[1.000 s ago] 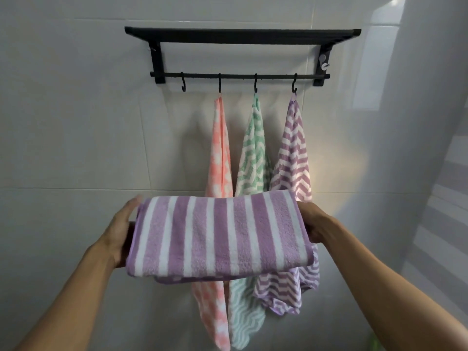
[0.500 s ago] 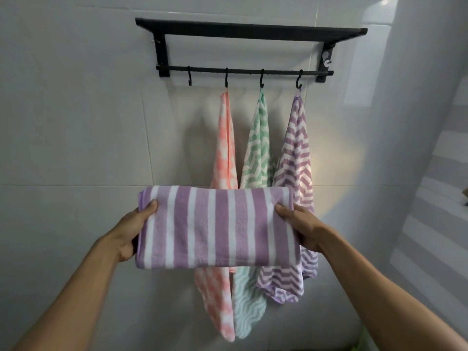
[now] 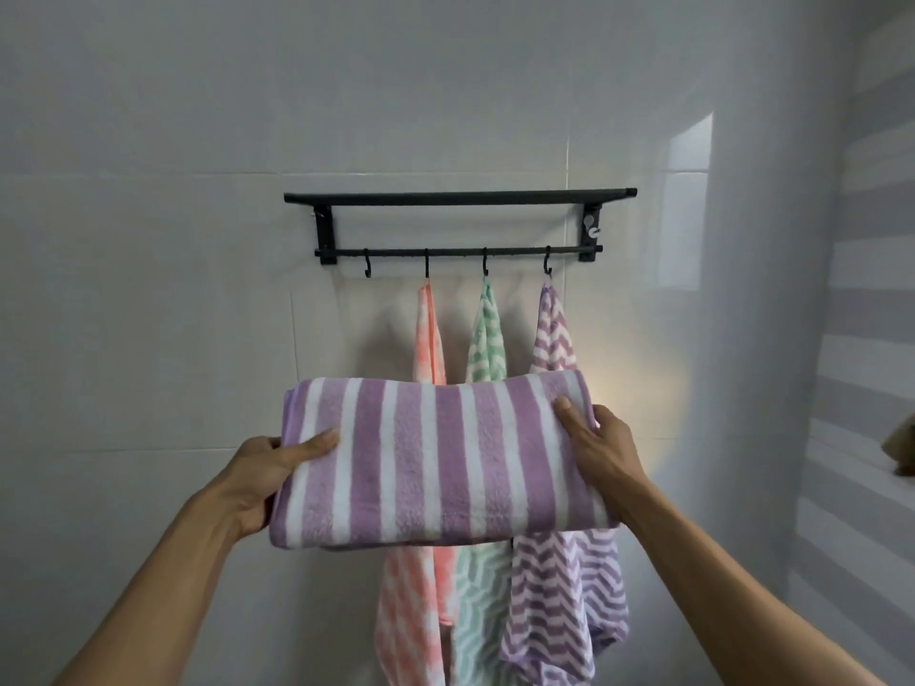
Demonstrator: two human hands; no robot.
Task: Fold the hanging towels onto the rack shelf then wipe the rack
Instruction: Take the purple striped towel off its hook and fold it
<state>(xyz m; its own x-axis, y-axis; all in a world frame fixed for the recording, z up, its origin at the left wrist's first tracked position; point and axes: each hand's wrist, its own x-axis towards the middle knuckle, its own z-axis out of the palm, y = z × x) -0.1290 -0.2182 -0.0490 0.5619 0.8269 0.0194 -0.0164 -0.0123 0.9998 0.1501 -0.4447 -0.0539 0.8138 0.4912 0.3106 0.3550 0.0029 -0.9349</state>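
Both grips hold the folded purple-and-white striped towel (image 3: pixel 440 458) by its short ends: the left hand (image 3: pixel 262 480) has its thumb on top near the left edge with the fingers tucked underneath, and the right hand (image 3: pixel 601 455) lies along the right end, thumb pressed onto the top face, fingers hidden below. From the head view, the towel sits level in the air, well below the black wall rack (image 3: pixel 460 225) and in front of the three chevron towels, pink (image 3: pixel 428 339), green (image 3: pixel 487 339) and purple (image 3: pixel 554 334), each hanging from its own hook on the lower bar. The leftmost hook (image 3: pixel 367 265) is bare.

The step in hand looks like lifting this bundle onto the rack's top shelf (image 3: pixel 460 196). To do it well, both ends should rise together so the layers stay stacked, with the thumbs pinching firmly since a slack hold would let the fold open. The far edge should clear the shelf's front rail before the towel slides back toward the wall. The hanging towels are close behind it and could snag.
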